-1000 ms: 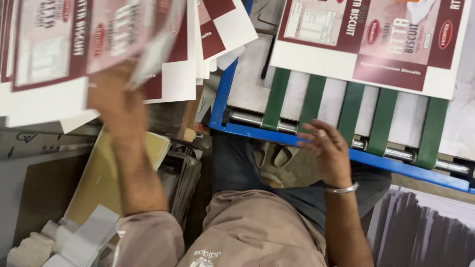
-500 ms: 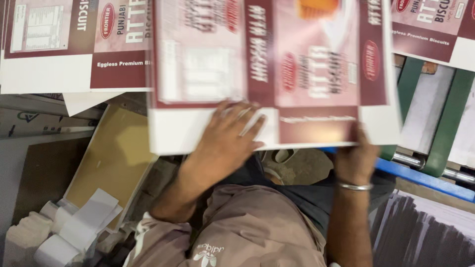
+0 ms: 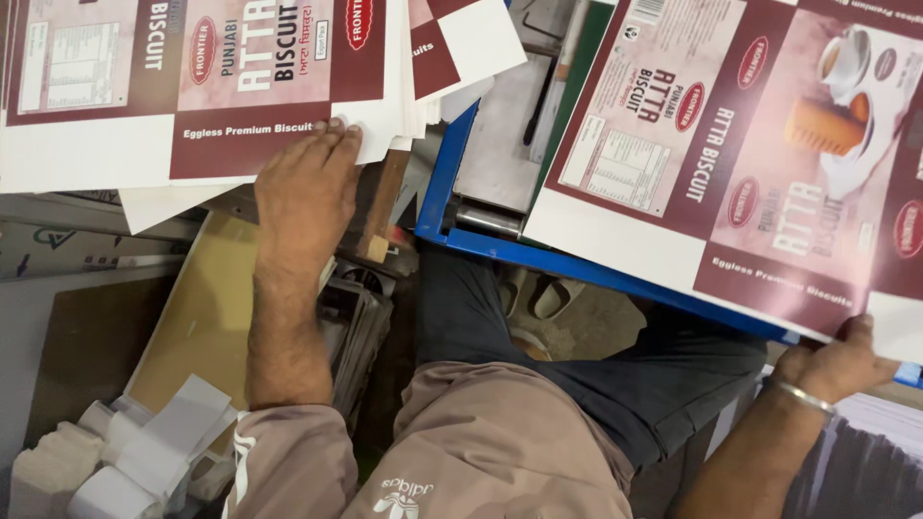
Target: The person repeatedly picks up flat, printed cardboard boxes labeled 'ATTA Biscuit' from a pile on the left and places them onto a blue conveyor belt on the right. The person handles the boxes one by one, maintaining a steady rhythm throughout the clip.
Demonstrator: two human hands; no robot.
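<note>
- Half a second back both hands held one printed carton sheet up in front of the body; now that sheet (image 3: 740,163) lies to the right, across the blue metal frame (image 3: 538,255), and the hands have parted.
- Right hand (image 3: 835,363), with a metal bangle (image 3: 806,396) at the wrist, grips the sheet's lower right edge, thumb on top of the white margin and fingers hidden beneath.
- Left hand (image 3: 306,192) has swung out to the left and rests flat, fingers spread and released, on the lower edge of the stack of carton sheets (image 3: 192,86); the fingertips touch the top sheet's maroon band.
- Both the single sheet and the stack are flat, unfolded maroon-and-pink biscuit box blanks with white margins; the stack's sheets are fanned unevenly at its right corner.
- Between the arms are the person's beige shirt (image 3: 481,452) and dark trousers (image 3: 615,375), with a sandalled foot (image 3: 538,298) on the floor below the frame.
- At lower left lie a tan cardboard board (image 3: 192,327) and a heap of white paper offcuts (image 3: 125,461).
</note>
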